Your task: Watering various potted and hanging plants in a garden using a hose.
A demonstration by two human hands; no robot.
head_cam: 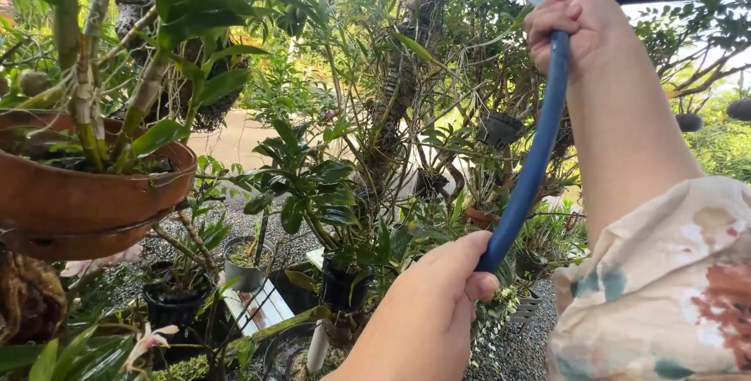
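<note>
Item: blue hose (532, 162), 1 length, running diagonally from lower centre to upper right. Right hand (575, 25): raised, fist wrapped around the hose's upper end, where water sprays out. Left hand (442, 287): low, fingers curled around the lower part. Surroundings: hanging clay pot (86, 193) with orchid, left; potted green shrub (313, 185), centre; gravel ground (520, 350) below.

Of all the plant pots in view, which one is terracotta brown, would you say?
The big hanging pot at far left; the lower pots are black or grey.
</note>
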